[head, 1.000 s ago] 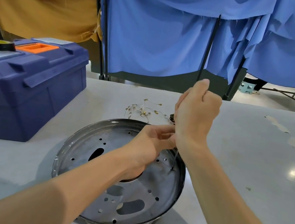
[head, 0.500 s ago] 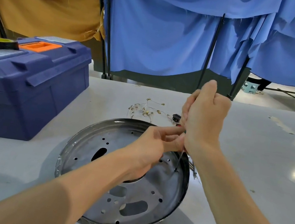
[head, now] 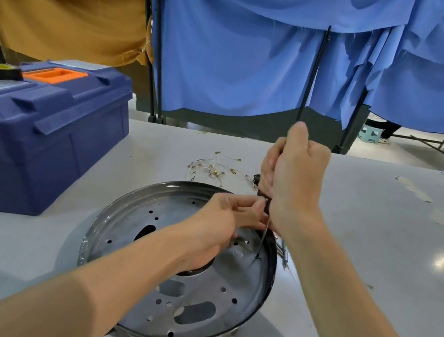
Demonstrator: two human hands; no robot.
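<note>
On the desk [head: 377, 253], right grip [head: 294, 177] clasps a screwdriver [head: 262, 240], tip in a pan [head: 128, 229]. Left grip [head: 220, 227] pinches it lower.

- Right hand [head: 292, 180], centre-right of frame, is fisted upright, forearm running to the lower right.
- Left hand [head: 220, 224], just below-left, pinches its fingertips beside that wrist.

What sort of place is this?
Probably a curtained workshop booth: dark blue plastic toolbox on the grey worktable, right hand holding a thin screwdriver in a round perforated metal pan, blue cloth screens behind.
</note>
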